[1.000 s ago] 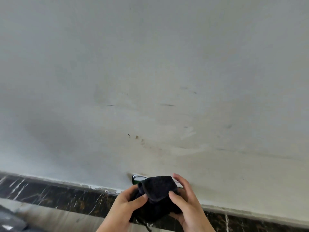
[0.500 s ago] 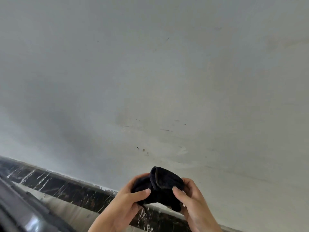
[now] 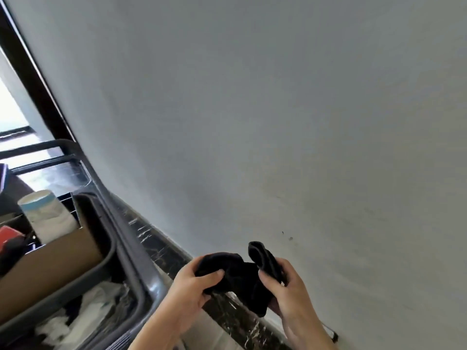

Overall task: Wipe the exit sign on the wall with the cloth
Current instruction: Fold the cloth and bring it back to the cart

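Examining the cloth [image 3: 242,276] first, we find a dark, bunched piece of fabric held low in the view, in front of the wall [image 3: 252,109] and above the dark marbled skirting [image 3: 156,245]. It sags and folds between our hands, with one lobe standing up near the right thumb and a lower corner hanging free. We judge it light, soft and limp, not slippery and in no way fragile; it will take any shape pressed into it and will not keep a flat face unless folded.

Our left hand [image 3: 192,294] has its thumb laid over the left bundle and its fingers curled beneath, clenched on the fabric. Our right hand [image 3: 288,289] pinches the right fold between thumb and fingers, likewise grasping the cloth. Both grips appear firm, and neither hand touches the wall.

For wiping, we advise gathering it into a flat pad across the palm and fingers of one hand, loose corners tucked in, so no tail drags.

The exit sign is not visible in the present view; we cannot state its position. The wall ahead is pale and plain, bearing two small dark specks [image 3: 290,238] just above the cloth.

To the left stands a grey cart [image 3: 134,271], near the left forearm but apart from it. Its bin holds a brown cardboard box [image 3: 50,258], a white container with a blue band [image 3: 45,214], and crumpled white material [image 3: 96,299] lower down. A dark frame [image 3: 32,79] runs up the far left edge.
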`<state>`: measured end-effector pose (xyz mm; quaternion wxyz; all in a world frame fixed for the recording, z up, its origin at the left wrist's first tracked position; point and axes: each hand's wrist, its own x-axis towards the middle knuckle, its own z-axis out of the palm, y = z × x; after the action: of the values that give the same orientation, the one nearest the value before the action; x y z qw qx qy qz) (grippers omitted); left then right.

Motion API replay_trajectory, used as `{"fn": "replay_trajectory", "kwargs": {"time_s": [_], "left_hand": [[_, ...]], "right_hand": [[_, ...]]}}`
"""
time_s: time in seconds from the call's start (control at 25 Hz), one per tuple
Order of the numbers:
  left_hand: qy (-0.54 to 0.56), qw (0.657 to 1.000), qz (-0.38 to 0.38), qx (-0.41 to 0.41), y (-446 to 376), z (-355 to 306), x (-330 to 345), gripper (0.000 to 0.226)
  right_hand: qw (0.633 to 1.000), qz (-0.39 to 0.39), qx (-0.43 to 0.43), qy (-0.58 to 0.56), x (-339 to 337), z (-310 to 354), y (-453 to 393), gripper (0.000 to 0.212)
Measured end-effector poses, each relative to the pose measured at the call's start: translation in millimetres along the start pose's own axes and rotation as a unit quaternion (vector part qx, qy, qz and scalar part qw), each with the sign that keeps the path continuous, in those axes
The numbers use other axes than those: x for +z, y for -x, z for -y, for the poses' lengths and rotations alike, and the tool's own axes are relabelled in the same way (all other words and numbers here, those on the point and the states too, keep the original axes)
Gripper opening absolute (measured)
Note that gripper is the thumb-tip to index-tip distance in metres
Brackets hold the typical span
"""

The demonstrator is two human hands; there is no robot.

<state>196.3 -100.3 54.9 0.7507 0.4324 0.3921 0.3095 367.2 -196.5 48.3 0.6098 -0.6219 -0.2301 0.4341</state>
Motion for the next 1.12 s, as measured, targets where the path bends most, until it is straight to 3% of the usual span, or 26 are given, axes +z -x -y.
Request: {"fn": "replay_trajectory", "kwargs": {"time_s": [0.12, 0.28, 0.56, 0.84, 1.12], "left_hand": [[0.039, 0.994, -0.098, 0.026, 4, -17, -55, 0.026], [0.078, 0.976, -0.201, 0.036, 8, -32, -135, 0.027], [0.122, 0.95, -0.289, -0.009, 12, -33, -214, 0.018], [0.073, 0.921, -0.368, -0.103, -7, -1, -253, 0.015], [-0.101, 0.911, -0.38, -0.123, -16, 4, -256, 0.011]], "right_hand": [[0.999, 0.027, 0.031, -0.012, 48, 2, -24, 0.006], [0.993, 0.072, 0.063, -0.068, 123, 5, -55, 0.016], [0.978, 0.055, 0.148, -0.134, 215, -30, -115, 0.018], [0.971, 0.005, 0.215, -0.103, 234, -85, -152, 0.024], [0.962, 0.019, 0.272, 0.004, 223, -131, -157, 0.018]]}}
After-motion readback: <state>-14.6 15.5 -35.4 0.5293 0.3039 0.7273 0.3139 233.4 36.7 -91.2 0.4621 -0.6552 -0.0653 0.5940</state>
